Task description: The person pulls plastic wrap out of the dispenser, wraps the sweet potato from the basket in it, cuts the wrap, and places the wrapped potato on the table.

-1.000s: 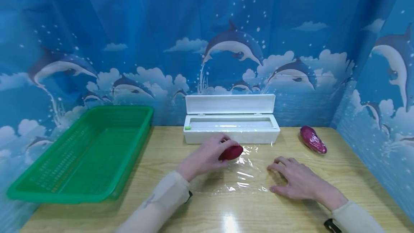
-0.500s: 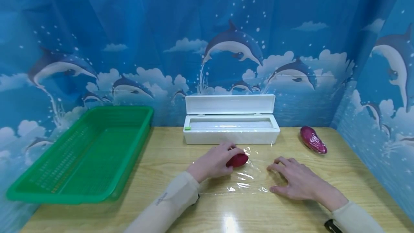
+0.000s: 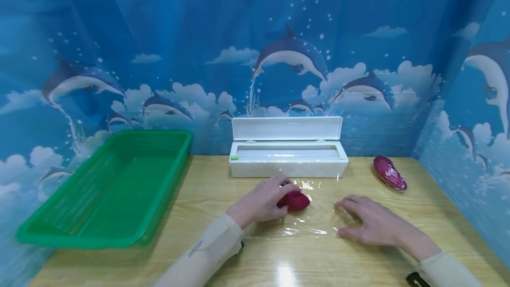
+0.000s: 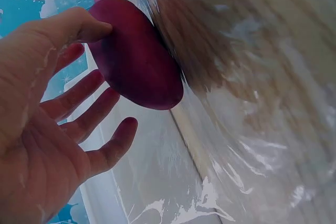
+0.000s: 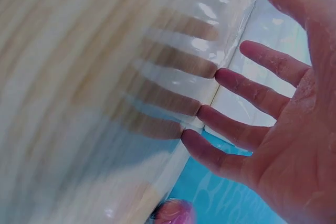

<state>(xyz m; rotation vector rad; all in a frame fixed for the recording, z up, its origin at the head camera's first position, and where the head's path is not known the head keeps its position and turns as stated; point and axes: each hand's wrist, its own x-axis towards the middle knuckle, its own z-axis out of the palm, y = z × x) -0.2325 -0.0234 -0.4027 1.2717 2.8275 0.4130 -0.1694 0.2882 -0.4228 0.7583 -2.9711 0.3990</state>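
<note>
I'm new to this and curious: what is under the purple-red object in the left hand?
Clear film, spread over the wooden table, shows around the purple-red object and apparently runs under it. The patch directly beneath is hidden by the object and left hand.

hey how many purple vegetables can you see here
2. One purple vegetable is held in the left hand, at the clear film; the wrapped one lies on the table, beyond the right hand.
</note>
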